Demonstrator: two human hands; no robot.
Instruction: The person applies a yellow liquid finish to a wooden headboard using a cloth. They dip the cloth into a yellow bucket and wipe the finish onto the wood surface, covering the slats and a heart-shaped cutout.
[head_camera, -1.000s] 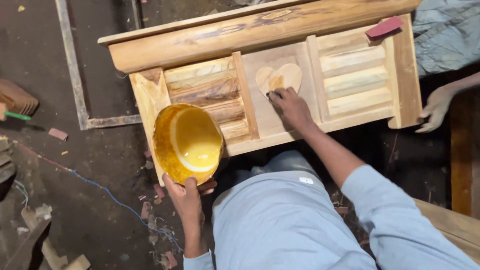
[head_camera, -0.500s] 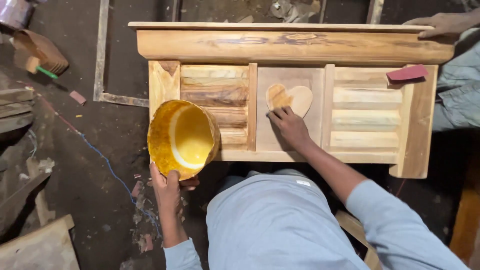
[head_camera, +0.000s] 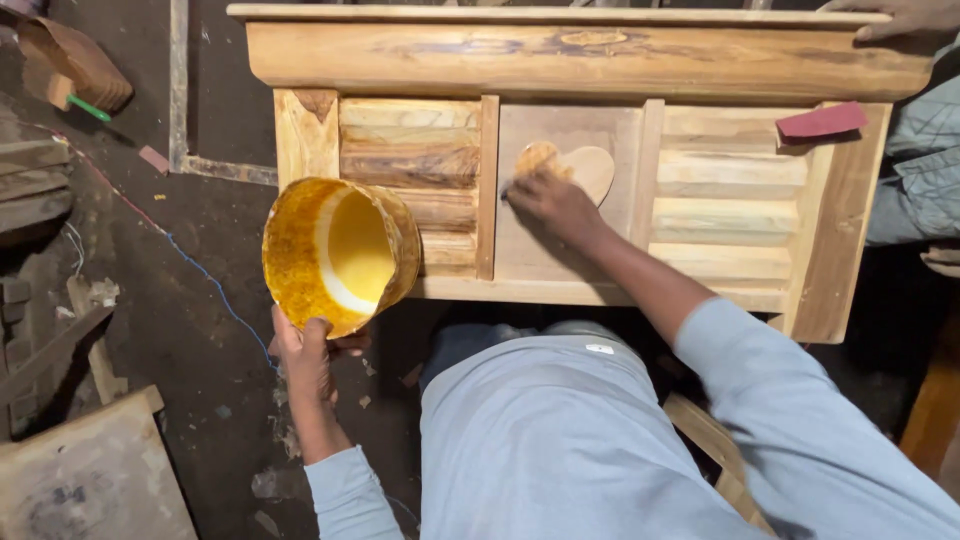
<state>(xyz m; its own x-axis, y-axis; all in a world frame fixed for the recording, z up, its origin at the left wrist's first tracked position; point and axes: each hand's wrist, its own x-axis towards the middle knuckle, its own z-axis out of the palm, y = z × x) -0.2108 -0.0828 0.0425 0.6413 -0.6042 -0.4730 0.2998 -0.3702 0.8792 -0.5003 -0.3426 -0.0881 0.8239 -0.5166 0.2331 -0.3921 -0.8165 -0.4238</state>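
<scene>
My left hand (head_camera: 305, 355) grips the yellow-stained tub (head_camera: 338, 252) from below, fingers curled round its bottom edge, thumb on the near side. The tub is tipped over, its long axis running roughly left-right, open mouth facing right & a bit toward me, w/ the inside coated yellow. It hangs just off the front left corner of the wooden panel (head_camera: 590, 60), overlapping the left slatted section. My right hand (head_camera: 550, 198) is pressed down on the centre square of the panel, fingers bunched together at the left lobe of the carved heart (head_camera: 590, 165); can't tell if there's a rag or pad under them. The heart's left part looks darker and yellower than its right. The panel's long axis runs left-right across the view, thick top rail on the far side. A red sanding block (head_camera: 822, 122) lies on the right section. Another person's hand (head_camera: 895, 17) rests on the top rail's far right end.
</scene>
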